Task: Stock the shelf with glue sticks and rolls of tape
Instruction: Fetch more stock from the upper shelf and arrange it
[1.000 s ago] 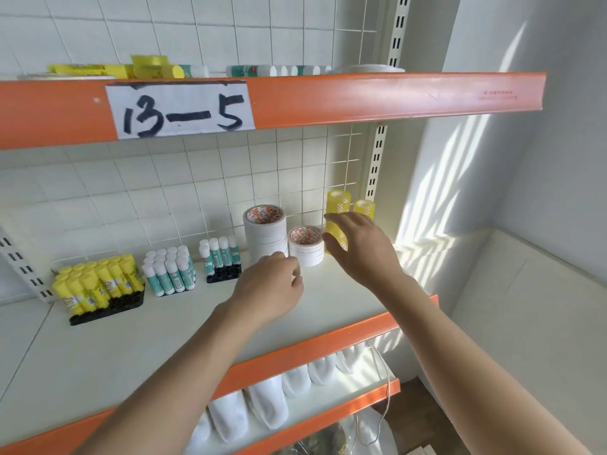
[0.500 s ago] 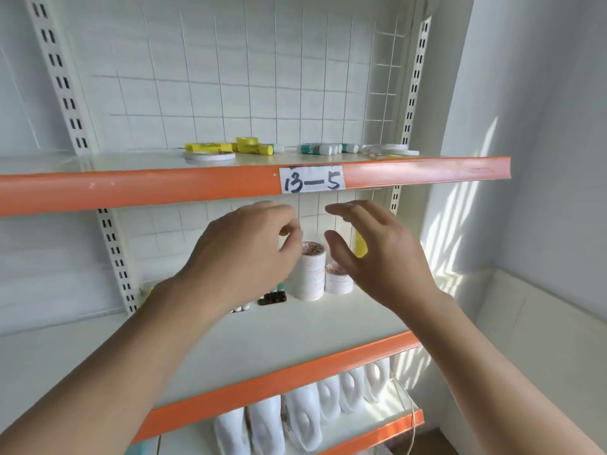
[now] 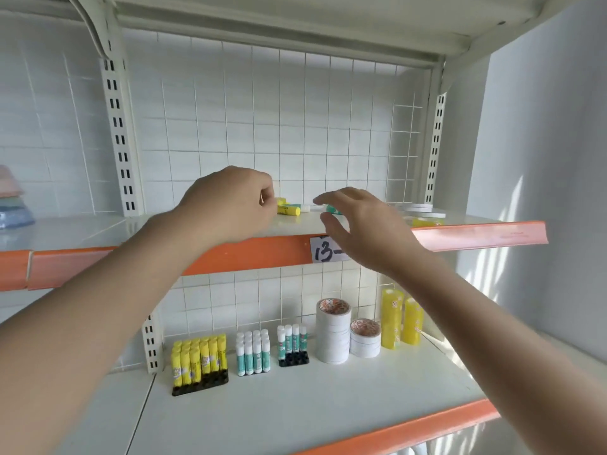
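This looks like a small stationery shop. Slotted metal shelves (image 3: 361,399) with orange edges carry a handwritten label (image 3: 323,251), rows of glue sticks (image 3: 198,359) and stacked tape rolls (image 3: 333,330).

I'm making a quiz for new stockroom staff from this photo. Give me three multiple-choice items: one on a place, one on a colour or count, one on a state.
1. Where do the loose glue sticks lie?
A. upper shelf
B. lower shelf
C. floor

2. What colour are the shelf edges?
A. blue
B. orange
C. green

3. How do the yellow glue sticks on the lower shelf stand?
A. lying flat
B. scattered
C. upright in a black tray

Answers:
1 A, they lie on their sides by the left hand and right hand.
2 B, both front strips are orange.
3 C, they stand in rows in the tray.
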### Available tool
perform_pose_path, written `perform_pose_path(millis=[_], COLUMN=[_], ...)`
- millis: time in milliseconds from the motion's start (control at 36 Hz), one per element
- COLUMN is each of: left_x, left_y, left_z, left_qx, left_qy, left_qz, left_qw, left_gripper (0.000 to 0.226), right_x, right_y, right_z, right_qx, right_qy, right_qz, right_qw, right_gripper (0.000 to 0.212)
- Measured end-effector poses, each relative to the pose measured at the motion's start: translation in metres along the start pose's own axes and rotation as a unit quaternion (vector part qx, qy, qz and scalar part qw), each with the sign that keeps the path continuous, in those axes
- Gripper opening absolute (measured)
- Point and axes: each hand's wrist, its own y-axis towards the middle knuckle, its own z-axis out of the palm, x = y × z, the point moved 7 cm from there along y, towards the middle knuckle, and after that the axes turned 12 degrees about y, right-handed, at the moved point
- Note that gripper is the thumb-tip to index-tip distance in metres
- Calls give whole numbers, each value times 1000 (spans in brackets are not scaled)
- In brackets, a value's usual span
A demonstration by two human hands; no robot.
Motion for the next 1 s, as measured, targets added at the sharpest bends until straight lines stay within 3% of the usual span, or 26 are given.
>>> perform_pose_path(millis=[194, 333, 500, 722, 1000], left_x=[43, 61, 64, 63, 70], left_y=[50, 76, 99, 106, 104], left_z=[38, 71, 99, 130, 128], left_qx=[71, 148, 232, 274, 262], left_qy=[91, 129, 138, 53, -56], left_qz=[-38, -45, -39, -38, -43], left_qw=[993, 979, 962, 960, 962], left_gripper=[15, 14, 23, 30, 35], right_x=[-36, -64, -84, -91, -93], right_y=[61, 91, 112, 120, 133], right_z=[47, 88, 120, 136, 129], right_qx=[174, 299, 391, 417, 318], right_qy=[-45, -74, -108, -96, -62], right_qz=[23, 20, 9, 21, 14], right_qw=[983, 951, 914, 904, 946], right_gripper=[37, 42, 54, 47, 43])
